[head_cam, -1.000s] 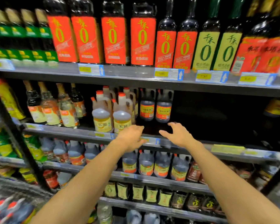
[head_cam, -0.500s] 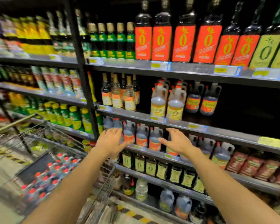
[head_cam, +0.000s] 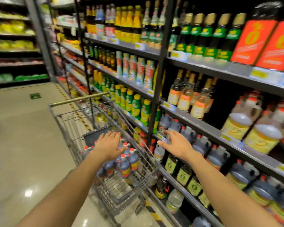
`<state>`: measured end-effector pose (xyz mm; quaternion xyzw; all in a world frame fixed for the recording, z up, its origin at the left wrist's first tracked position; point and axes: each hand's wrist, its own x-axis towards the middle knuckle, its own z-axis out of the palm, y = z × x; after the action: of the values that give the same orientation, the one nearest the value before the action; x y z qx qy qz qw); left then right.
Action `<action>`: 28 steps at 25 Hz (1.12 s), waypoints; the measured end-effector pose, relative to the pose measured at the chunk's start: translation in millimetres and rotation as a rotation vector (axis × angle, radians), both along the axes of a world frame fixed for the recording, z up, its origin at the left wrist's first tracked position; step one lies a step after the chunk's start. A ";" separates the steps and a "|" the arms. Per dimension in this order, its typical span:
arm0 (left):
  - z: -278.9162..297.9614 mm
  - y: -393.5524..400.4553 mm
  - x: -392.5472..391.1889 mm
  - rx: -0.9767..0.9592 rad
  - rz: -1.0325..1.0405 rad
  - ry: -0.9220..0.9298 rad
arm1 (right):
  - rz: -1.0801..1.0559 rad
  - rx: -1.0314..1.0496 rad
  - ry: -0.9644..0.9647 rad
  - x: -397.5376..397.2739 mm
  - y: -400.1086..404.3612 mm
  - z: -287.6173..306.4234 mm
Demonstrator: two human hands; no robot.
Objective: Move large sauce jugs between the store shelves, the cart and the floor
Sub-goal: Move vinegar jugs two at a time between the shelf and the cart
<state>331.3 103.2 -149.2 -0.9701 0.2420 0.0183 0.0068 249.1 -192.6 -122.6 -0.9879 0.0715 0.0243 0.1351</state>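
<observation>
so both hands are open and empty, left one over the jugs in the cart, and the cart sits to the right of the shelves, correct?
Not quite. The head view shows the cart to the left of the shelves, out in the aisle. The rest holds: left hand open over the jugs in the cart, right hand open and empty.

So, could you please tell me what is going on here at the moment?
A person stands at dark store shelves beside a grey wire shopping cart loaded with dark, red-capped sauce jugs. The left hand, fingers spread, hovers over those jugs; the right hand is open by the shelf. Neither holds anything.
</observation>
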 end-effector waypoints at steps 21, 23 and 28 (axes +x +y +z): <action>-140.8 -5.9 183.1 -0.057 0.409 0.349 | 0.493 0.143 0.269 316.3 31.8 -145.4; -157.0 -11.0 192.5 -0.078 0.416 0.372 | 0.464 0.207 0.324 326.7 29.7 -166.0; -214.2 -24.6 224.7 -0.176 0.394 0.444 | 0.434 0.286 0.402 347.4 28.5 -225.1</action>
<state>556.0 78.6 -363.3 -0.9674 0.0455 0.2099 -0.1341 596.5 -164.1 -347.7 -0.9267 -0.1195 0.2568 0.2471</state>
